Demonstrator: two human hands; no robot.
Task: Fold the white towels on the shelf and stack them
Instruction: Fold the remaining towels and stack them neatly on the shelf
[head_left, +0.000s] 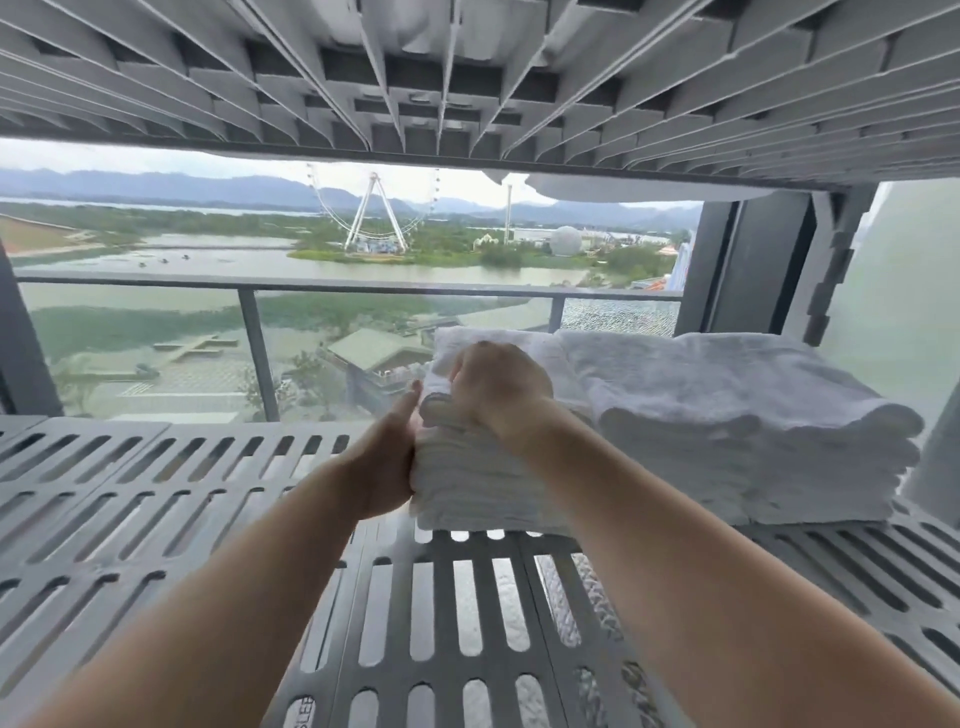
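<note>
R hand (501, 387) is sitting on top of the near stack (483, 493) of white towels. Its fingers (467, 382) are curling down & pinching the front-left edge of the top towel (519, 340). L hand (387, 460) is pressing against the stack's left side, thumb pointing up. Its fingers are hiding behind the palm, so can't tell if they're spread or tucked into the folds. The stack is lying directly under the R fingers & just right of the L ones, resting on the slotted grey shelf (208, 493). A second stack (753, 441) is sitting right of the R fingers, apparently touching the near one.

Squaring-up is prob. the step going on. Doing it well is meaning: keeping the L palm flat as a stop, drawing the pinched edge toward it w/ the R till the folds are lining up, then pressing down evenly. Terry is soft, so hard tugging is risking dragging lower layers out.
</note>
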